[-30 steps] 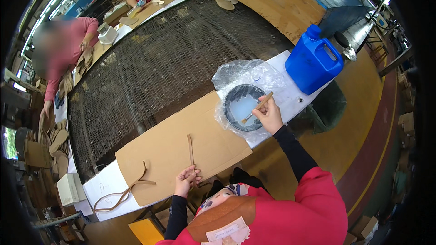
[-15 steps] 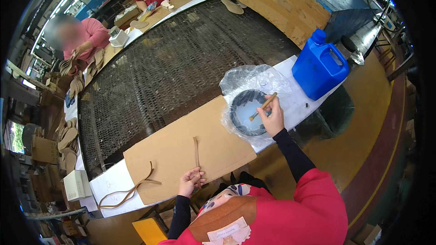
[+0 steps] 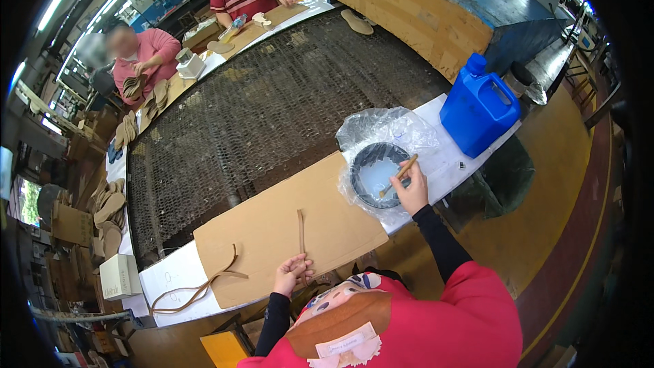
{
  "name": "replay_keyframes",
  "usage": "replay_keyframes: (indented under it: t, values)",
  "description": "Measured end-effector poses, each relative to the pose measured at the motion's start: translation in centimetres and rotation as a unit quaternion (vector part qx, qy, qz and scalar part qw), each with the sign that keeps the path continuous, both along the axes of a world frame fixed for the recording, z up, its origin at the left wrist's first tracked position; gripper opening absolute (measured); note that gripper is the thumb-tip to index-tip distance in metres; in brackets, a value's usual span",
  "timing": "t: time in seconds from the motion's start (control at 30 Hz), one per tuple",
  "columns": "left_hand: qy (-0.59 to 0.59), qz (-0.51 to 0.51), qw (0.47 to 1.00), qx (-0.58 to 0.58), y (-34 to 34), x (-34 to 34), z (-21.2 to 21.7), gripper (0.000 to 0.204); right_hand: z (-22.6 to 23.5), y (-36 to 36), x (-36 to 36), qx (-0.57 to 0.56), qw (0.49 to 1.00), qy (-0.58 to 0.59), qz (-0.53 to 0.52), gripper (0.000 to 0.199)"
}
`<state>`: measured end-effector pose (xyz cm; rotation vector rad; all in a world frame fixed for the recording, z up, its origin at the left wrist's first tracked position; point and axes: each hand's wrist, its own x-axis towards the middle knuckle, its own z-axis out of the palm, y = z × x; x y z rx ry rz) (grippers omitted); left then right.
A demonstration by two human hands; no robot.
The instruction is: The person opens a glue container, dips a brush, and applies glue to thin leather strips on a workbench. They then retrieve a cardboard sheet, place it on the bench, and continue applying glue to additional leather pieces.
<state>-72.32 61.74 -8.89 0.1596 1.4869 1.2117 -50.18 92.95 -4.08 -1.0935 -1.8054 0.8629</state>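
Between the fingers of my left hand (image 3: 293, 274) is the near end of a narrow brown strip (image 3: 301, 228), which lies stretched away from me over a cardboard sheet (image 3: 272, 238). My right hand (image 3: 412, 191) grips a wooden-handled brush (image 3: 407, 167), its bristles pointing down and left into a round dark bowl (image 3: 355, 187). Whitish liquid (image 3: 379, 176) covers the bowl's bottom. Clear plastic film (image 3: 368, 126) is bunched around the bowl. More brown strips (image 3: 197, 294) lie loose at the cardboard's left edge, partly on white paper.
Beyond the cardboard stretches a dark mesh conveyor (image 3: 266, 102). A blue jug (image 3: 477, 105) stands right of the bowl, and a white box (image 3: 119, 277) at the far left. Two people work across the conveyor, near stacked insoles (image 3: 158, 95). An insole (image 3: 357, 22) lies on the mesh.
The whole view has shifted slightly. My right hand still holds the brush over the bowl, its bristles now nearer the bowl's near side. My left hand keeps its hold on the strip.
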Motion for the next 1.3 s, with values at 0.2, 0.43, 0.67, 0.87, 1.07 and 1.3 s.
replay_keyframes:
  t: [0.2,0.43,0.67,0.87,1.07,1.3]
  values:
    - [0.0,-0.004,1.0,0.007,-0.2,-0.2,-0.6,0.03,0.9,0.9,2.2,0.058,0.991,0.028,-0.12,0.034]
    - [-0.01,0.0,1.0,0.023,-0.4,-0.4,-1.2,0.031,1.3,0.8,2.8,-0.006,0.994,-0.039,-0.105,0.033]
    - [-0.013,0.007,0.999,0.028,-0.4,-0.2,-1.1,0.032,1.0,1.0,1.7,0.042,0.994,0.097,-0.039,0.035]
    - [-0.009,0.006,1.0,0.022,-0.2,-0.2,-0.8,0.031,-0.8,-0.7,0.3,0.044,0.997,-0.061,0.027,0.033]
    - [-0.001,0.009,1.0,0.019,-0.3,-0.1,-0.6,0.03,-0.5,-1.4,-0.4,0.096,0.989,-0.113,0.029,0.03]
    - [-0.013,0.009,1.0,0.023,-0.3,-0.1,-0.6,0.03,-0.5,-1.1,-1.0,0.107,0.984,-0.128,0.056,0.03]
